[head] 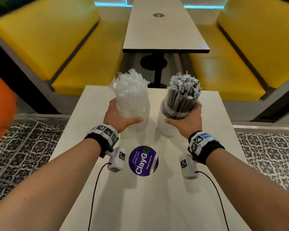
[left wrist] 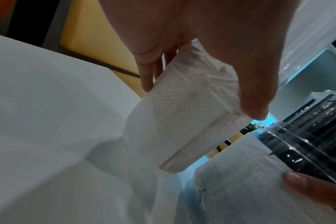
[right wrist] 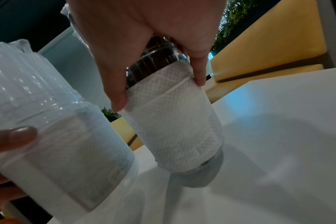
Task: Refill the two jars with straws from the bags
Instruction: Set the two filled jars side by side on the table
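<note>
Two clear jars lined with white paper lean over the white table (head: 157,197). The left jar (head: 132,112) is packed with clear-wrapped white straws (head: 129,84). My left hand (head: 122,114) grips it below the neck, thumb in front. The right jar (head: 178,110) holds dark grey straws (head: 183,89), and my right hand (head: 185,117) grips it the same way. The left wrist view has my left hand (left wrist: 201,97) round the left jar (left wrist: 182,121), with the right jar (left wrist: 249,189) beside it. The right wrist view has my right hand (right wrist: 159,87) on the right jar (right wrist: 175,128), its base close to the tabletop, and the left jar (right wrist: 58,136).
A round purple sticker (head: 143,161) lies on the table between my wrists. Yellow bench seats (head: 73,64) (head: 232,64) flank a second long table (head: 165,30) beyond. An orange shape (head: 0,105) stands at the left. Patterned floor tiles (head: 265,155) lie on both sides.
</note>
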A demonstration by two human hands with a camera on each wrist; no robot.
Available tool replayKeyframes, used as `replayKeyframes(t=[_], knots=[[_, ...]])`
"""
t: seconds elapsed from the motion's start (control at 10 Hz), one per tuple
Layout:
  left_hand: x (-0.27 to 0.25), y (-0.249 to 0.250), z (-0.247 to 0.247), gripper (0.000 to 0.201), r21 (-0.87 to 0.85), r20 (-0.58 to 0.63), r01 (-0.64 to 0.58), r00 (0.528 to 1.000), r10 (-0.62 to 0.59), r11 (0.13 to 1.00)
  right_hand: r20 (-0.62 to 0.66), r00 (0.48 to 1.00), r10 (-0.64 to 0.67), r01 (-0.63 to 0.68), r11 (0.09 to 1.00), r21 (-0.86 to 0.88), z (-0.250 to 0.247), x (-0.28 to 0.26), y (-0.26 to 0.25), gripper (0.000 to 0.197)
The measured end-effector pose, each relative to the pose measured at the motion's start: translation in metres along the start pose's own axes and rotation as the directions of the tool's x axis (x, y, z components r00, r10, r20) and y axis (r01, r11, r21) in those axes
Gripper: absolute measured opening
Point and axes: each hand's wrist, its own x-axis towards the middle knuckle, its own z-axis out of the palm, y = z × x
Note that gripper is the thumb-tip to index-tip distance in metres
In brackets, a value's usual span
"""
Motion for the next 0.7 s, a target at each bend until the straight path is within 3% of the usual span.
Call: replayKeyframes(t=[0.2,0.5,0.6,0.7], knots=[[0.06,0.013,0.031,0.114,0.004,-0.042,-0.02,0.999,0.02,1.0,0.032,0.998,-0.058,0.057,0.998,0.02,0.028,0.065,0.001,0.121],[0.08,-0.004,0.054,0.117,-0.063,-0.012,-0.007,1.0,0.006,0.998,0.067,0.997,-0.038,0.04,0.999,-0.028,0.033,0.085,0.024,0.125],[0.082,-0.002,0.052,0.127,-0.052,0.01,0.033,0.999,-0.032,0.998,0.086,0.996,0.015,-0.01,0.998,-0.059,0.029,0.083,0.014,0.137],[0.081,0.0,0.048,0.157,-0.037,0.054,0.096,0.994,-0.094,0.995,0.121,0.989,0.09,-0.08,0.993,-0.089,0.022,0.075,0.01,0.152]])
